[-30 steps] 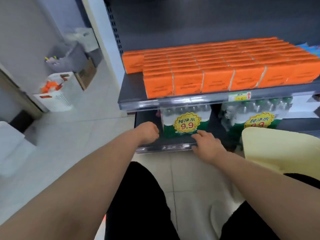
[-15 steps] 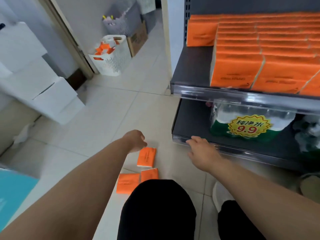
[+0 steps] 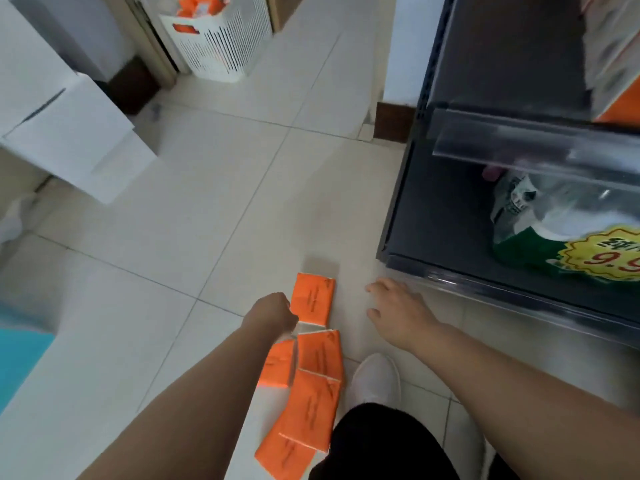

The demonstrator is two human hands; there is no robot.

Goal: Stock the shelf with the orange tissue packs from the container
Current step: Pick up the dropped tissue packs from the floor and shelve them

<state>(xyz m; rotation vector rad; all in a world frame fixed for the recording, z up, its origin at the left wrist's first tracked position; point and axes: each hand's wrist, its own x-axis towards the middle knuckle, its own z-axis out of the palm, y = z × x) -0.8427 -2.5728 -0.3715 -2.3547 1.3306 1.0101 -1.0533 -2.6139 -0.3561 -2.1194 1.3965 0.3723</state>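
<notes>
Head camera, steeply down onto floor (image 3: 207,202)

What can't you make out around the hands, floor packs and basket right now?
Head view only:
- left hand: fingers hidden behind its back, grip unclear.
- one floor pack: partly hidden by the left forearm.
- basket: contents cut off by the top edge.
- shelf packs: blurred, cut off by the right edge.

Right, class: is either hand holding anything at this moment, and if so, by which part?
Nothing seen held. The left hand is curled beside the orange tissue packs on the floor; the right hand is open.
</notes>
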